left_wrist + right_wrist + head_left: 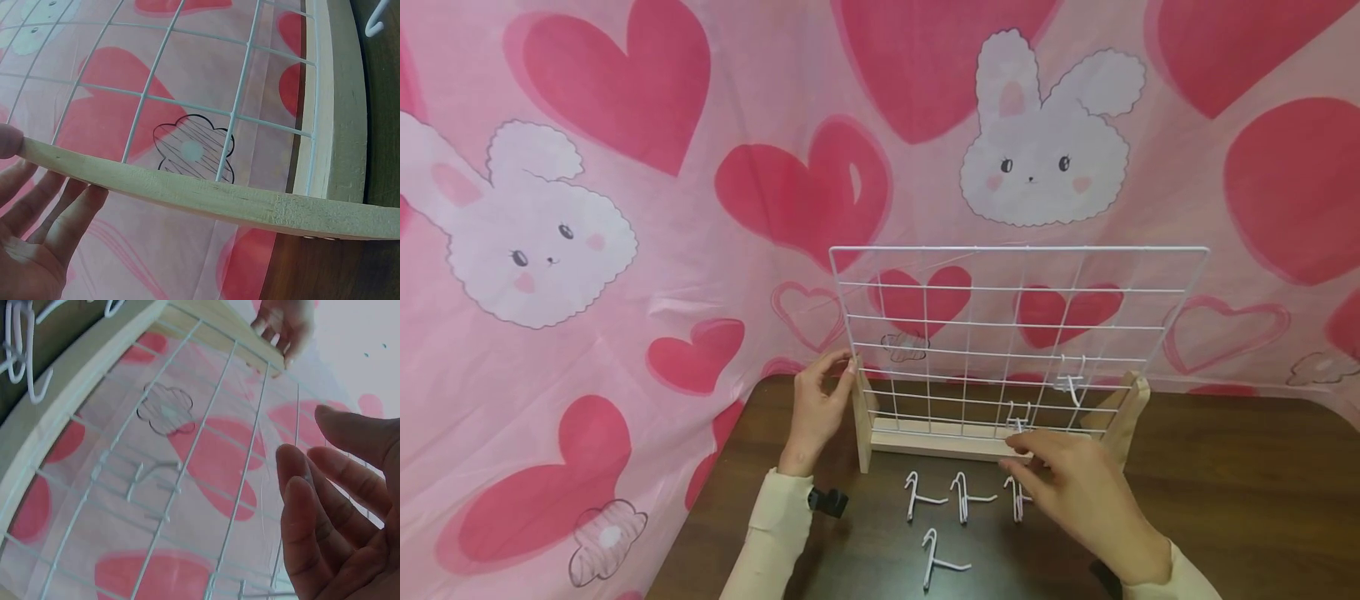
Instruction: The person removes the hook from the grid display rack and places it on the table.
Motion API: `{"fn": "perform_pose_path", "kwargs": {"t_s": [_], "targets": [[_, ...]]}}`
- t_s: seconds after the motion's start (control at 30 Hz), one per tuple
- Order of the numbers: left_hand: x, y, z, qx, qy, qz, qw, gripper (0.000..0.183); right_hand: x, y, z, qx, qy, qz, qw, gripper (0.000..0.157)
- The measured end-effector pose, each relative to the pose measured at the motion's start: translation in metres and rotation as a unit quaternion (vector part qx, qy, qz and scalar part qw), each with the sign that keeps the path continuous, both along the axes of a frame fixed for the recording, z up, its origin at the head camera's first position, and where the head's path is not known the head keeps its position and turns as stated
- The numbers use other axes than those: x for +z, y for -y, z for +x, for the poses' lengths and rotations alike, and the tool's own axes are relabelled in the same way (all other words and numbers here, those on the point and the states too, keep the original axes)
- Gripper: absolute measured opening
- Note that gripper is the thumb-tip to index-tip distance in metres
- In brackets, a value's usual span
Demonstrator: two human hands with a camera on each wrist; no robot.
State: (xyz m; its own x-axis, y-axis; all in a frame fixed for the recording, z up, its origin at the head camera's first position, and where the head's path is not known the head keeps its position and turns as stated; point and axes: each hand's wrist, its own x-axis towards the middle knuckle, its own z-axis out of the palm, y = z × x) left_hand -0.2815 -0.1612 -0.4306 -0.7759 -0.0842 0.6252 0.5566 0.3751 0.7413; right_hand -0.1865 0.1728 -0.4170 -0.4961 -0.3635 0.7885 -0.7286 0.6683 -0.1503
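Note:
A white wire grid rack (1018,248) stands upright in a wooden base (917,437). My left hand (817,408) pinches the rack's left wooden side post (187,195), thumb on one face and fingers on the other. In front of the grid's lower right part is my right hand (1078,492), its fingers loosely bent with nothing between them, as the right wrist view shows. Just beyond its fingertips, a white wire hook (1018,418) hangs low on the grid. Another hook (1070,385) hangs higher and to the right, its prong pointing outward.
Several loose white hooks (962,498) lie on the dark wooden table (1240,483) before the rack, one partly behind my right fingers. A pink cloth (925,192) printed with hearts and rabbits hangs close behind the table and along its left side.

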Motion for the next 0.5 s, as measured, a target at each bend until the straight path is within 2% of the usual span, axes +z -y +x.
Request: {"fn": "perform_pose_path", "kwargs": {"t_s": [0.07,0.17,0.5], "targets": [[0.0,0.0,0.0,0.001,0.004,-0.001,1.0,0.02,0.002,-0.003,-0.002,-0.001,-0.014,-0.015,1.0,0.047],[0.0,0.0,0.0,0.002,0.007,-0.003,1.0,0.02,0.003,-0.007,-0.005,-0.001,-0.029,-0.033,0.999,0.053],[0.0,0.0,-0.001,0.011,-0.013,-0.015,0.9997,0.02,0.013,-0.018,-0.008,-0.021,-0.038,-0.072,0.997,0.051]]}}
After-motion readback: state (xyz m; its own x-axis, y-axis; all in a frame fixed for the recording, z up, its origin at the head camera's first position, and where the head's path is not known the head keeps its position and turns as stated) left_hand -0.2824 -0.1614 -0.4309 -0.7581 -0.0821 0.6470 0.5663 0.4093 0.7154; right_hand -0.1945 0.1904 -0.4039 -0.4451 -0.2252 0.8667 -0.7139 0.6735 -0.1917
